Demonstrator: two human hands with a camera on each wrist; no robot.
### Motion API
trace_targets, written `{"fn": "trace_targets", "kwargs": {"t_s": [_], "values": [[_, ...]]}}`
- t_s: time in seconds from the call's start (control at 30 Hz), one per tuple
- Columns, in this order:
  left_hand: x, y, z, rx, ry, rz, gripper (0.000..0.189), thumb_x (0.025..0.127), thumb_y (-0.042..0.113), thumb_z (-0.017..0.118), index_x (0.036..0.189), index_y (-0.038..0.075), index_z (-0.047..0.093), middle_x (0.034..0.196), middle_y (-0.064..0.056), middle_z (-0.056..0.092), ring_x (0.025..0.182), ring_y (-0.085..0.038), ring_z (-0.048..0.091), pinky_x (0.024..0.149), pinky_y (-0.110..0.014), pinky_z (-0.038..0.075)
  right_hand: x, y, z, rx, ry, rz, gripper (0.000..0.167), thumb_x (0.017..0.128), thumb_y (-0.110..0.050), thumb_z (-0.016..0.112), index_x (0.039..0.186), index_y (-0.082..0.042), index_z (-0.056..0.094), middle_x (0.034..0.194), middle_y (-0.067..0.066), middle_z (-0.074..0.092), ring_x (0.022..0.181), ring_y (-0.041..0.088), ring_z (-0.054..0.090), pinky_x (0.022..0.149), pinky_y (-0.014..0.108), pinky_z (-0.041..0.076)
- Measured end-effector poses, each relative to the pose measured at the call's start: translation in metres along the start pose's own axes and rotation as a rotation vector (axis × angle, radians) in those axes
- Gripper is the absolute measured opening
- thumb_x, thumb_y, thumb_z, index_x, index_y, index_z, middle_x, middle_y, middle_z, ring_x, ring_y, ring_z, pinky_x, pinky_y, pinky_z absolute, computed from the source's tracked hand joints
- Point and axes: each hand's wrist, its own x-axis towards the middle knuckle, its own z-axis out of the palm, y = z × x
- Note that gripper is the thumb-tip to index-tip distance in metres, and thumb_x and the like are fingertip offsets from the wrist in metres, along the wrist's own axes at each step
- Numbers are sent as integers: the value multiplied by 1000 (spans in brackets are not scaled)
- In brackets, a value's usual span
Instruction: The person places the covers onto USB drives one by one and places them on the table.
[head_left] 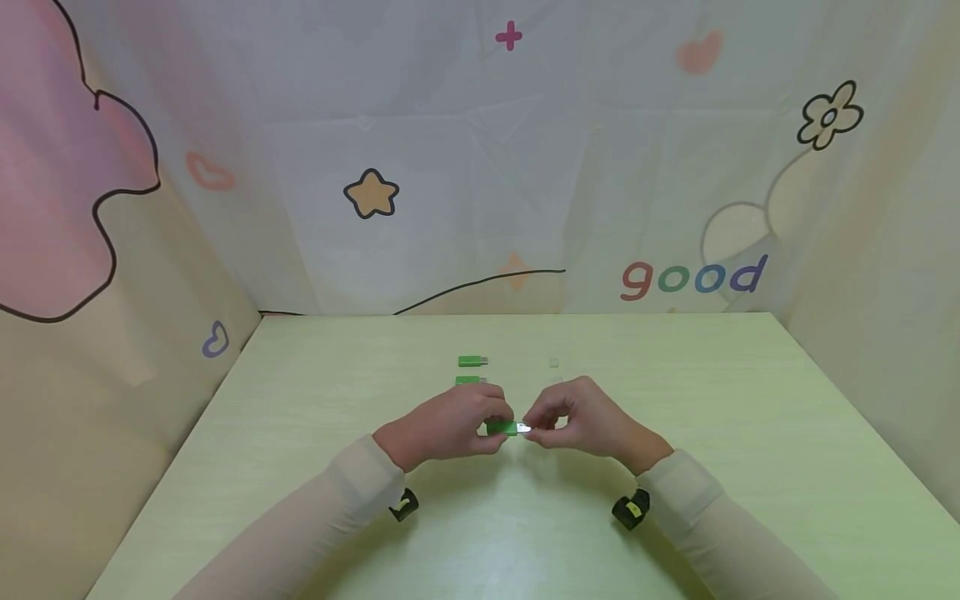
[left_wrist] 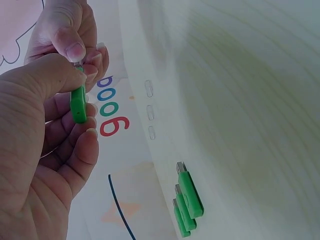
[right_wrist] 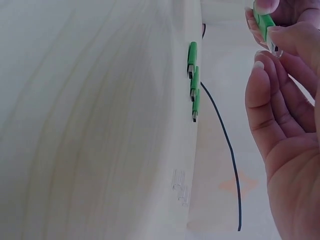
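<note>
My left hand (head_left: 453, 427) pinches a green USB flash drive (head_left: 501, 428) between thumb and fingers, its metal plug pointing right. From the other side my right hand (head_left: 587, 421) pinches a small clear cap (right_wrist: 275, 50) at the plug end; in the right wrist view the cap surrounds the plug's tip. Both hands are above the table, close together. Three more green flash drives (left_wrist: 191, 195) lie in a row on the table, plugs bare. Three loose clear caps (left_wrist: 150, 112) lie in another row; in the head view my hands hide part of both rows.
The pale green table (head_left: 225, 500) reaches back to a printed cloth (head_left: 450, 125) hanging behind it. More cloth hangs along the left and right sides. Dark wrist cameras (head_left: 631, 509) hang below both sleeves.
</note>
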Motion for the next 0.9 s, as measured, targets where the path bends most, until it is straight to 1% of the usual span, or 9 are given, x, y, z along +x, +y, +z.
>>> {"fn": "trace_targets", "kwargs": {"t_s": [0.23, 0.37, 0.5, 0.57, 0.63, 0.7, 0.83, 0.9], "values": [[1, 2, -2, 11, -5, 9, 4, 92, 9, 69, 90, 10, 73, 85, 3, 63, 81, -19, 63, 71, -12, 46, 1, 0, 0, -13, 8, -28, 9, 84, -6, 83, 91, -11, 81, 84, 2, 77, 68, 8, 68, 64, 32, 61], [1, 4, -3, 16, -11, 11, 4, 91, 8, 69, 91, 10, 73, 84, 3, 63, 81, -19, 62, 71, -13, 47, 1, -4, 0, -26, 15, -34, 10, 83, -1, 82, 89, -7, 80, 83, 3, 77, 67, 9, 68, 63, 31, 60], [2, 4, -4, 14, -13, 18, 5, 91, 6, 70, 90, 10, 73, 83, 2, 62, 80, -18, 61, 71, -14, 47, 2, -20, -1, -23, 18, -53, 10, 81, 6, 80, 87, -1, 79, 80, 9, 76, 66, 12, 68, 63, 32, 60], [3, 4, -3, 24, -17, 19, 5, 91, 7, 70, 90, 11, 73, 83, 2, 62, 79, -16, 59, 71, -13, 47, 2, -27, -2, -21, 17, -69, 11, 81, 8, 80, 87, -1, 78, 80, 10, 75, 66, 11, 68, 62, 31, 60], [3, 4, -3, 30, -21, 17, 4, 92, 8, 70, 90, 11, 73, 83, 3, 62, 79, -15, 58, 71, -14, 47, 2, -30, -3, -21, 16, -62, 11, 81, 8, 80, 87, -2, 79, 80, 10, 75, 66, 11, 67, 63, 31, 60], [4, 4, -3, 32, -23, 13, 4, 92, 8, 70, 90, 11, 73, 83, 3, 62, 79, -15, 59, 71, -14, 46, 2, -26, -2, -26, 15, -54, 11, 81, 7, 80, 87, -3, 79, 80, 10, 75, 67, 10, 67, 63, 31, 60], [5, 4, -2, 32, -19, 11, 5, 91, 8, 72, 89, 12, 72, 83, 3, 63, 80, -16, 60, 71, -14, 46, 1, -10, 1, -39, 16, -49, 10, 82, 4, 80, 87, -4, 79, 81, 7, 76, 67, 9, 68, 63, 31, 60], [6, 3, -1, 45, -16, 17, 5, 90, 8, 73, 88, 12, 72, 83, 4, 63, 79, -13, 57, 71, -14, 46, 0, -3, 1, -39, 16, -54, 9, 83, 2, 81, 89, -6, 80, 82, 4, 77, 68, 8, 68, 64, 30, 60]]}}
